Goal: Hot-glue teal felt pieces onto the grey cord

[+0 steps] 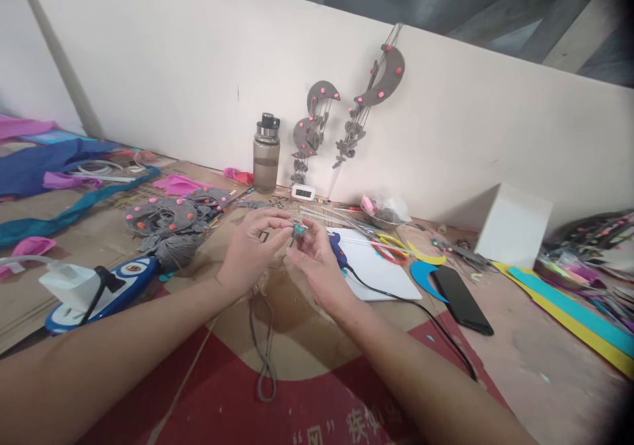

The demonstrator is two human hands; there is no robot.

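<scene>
My left hand (255, 250) and my right hand (317, 257) meet above the middle of the cardboard-covered table. Between their fingertips is a small teal piece (298, 230), pinched from both sides; its exact shape is too small to tell. A grey cord (267, 366) hangs down below my hands and ends in a loop over the red and tan board. Just right of my right hand lies a blue tool (338, 250) with a black cable, on a white sheet (381, 276).
A bottle (266, 158) stands by the wall, beside hanging grey moon ornaments (389, 78). Grey felt pieces with yarn (171, 224) and a power strip (131, 286) lie left. Scissors (391, 250), a phone (461, 298) and coloured strips (574, 306) are right.
</scene>
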